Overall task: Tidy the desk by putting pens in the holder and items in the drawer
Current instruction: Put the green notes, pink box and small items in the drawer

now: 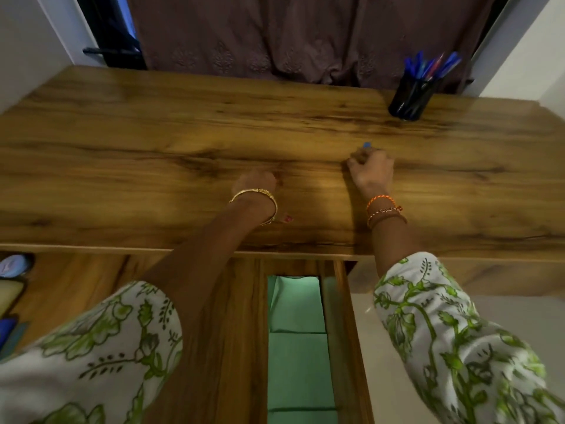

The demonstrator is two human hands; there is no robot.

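Note:
A black pen holder (408, 97) with several blue pens stands at the back right of the wooden desk (153, 142). My right hand (371, 171) rests mid-desk with its fingers closed around a small blue-tipped thing (367, 145), likely a pen, most of which is hidden. To its left, my left hand (256, 183) lies knuckles-up on the desk, fingers curled under. A small red bit (287, 218) shows beside that wrist; whether the hand holds it is unclear. An open drawer (76, 289) sits below the desk's front edge at the lower left.
The drawer's left end holds a round pale blue item (13, 266), a yellowish item (9, 296) and a blue item (6, 328). A brown curtain (305, 35) hangs behind the desk. Green flooring (296, 347) shows below, between wooden panels. White walls flank both sides.

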